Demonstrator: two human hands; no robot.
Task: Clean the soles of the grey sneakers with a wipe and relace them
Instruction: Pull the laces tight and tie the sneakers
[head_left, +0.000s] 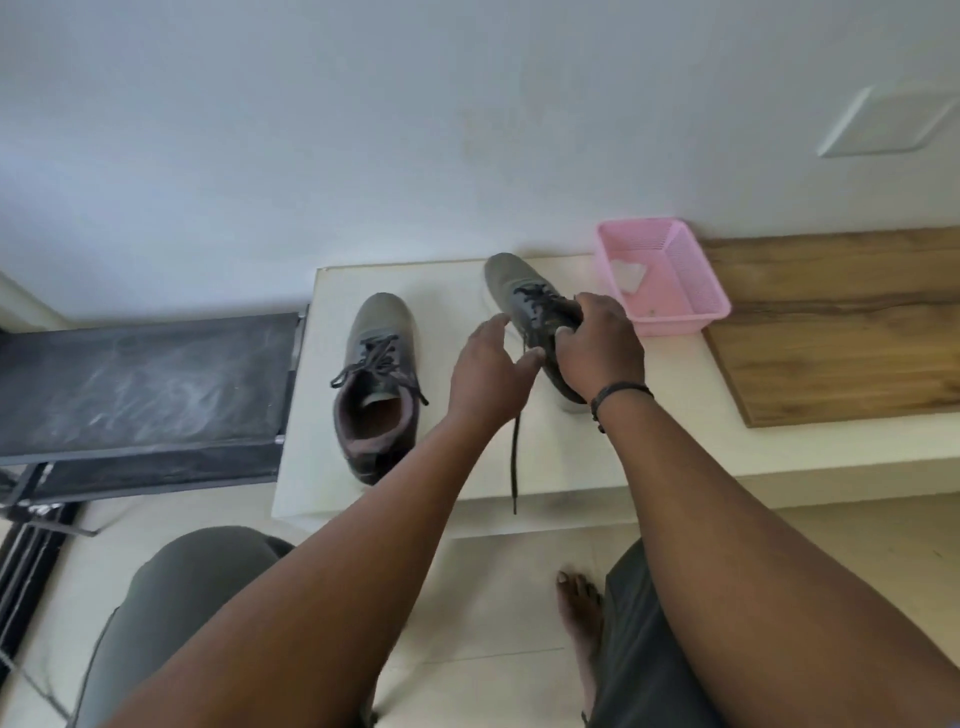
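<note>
**Right hand grips one grey sneaker while the left pinches its lace**

The right hand (597, 345) curls over the collar and tongue of the right-side sneaker (524, 296), fingers wrapped around its upper. The left hand (485, 371) sits just beside it, thumb and forefinger pressed together on the dark lace (515, 457), the other fingers loosely spread. The lace hangs straight down from that pinch, and its tip reaches past the front edge of the white ledge (675, 462).

From largest to smallest: the pale wall (363, 130) fills the upper half of the view and meets the ledge along its back edge. The ledge runs from its left corner off to the right. A wooden board (841, 332) lies on its right part, with its near edge set back from the ledge front, leaving a bare white strip. To the left, below the ledge's side edge, stands a dark, scuffed shelf (145, 384) on a metal frame. The pink basket (691, 291) stands against the wall, touching the board's left edge and just beside the held sneaker; a white wipe (628, 275) lies inside it.

The other sneaker (379, 384) rests upright on the ledge's left part, toe toward the wall, laced, with its lace ends loose. Bare ledge shows between the two shoes. Pale floor tiles (493, 597) lie open between the person's knees.
</note>
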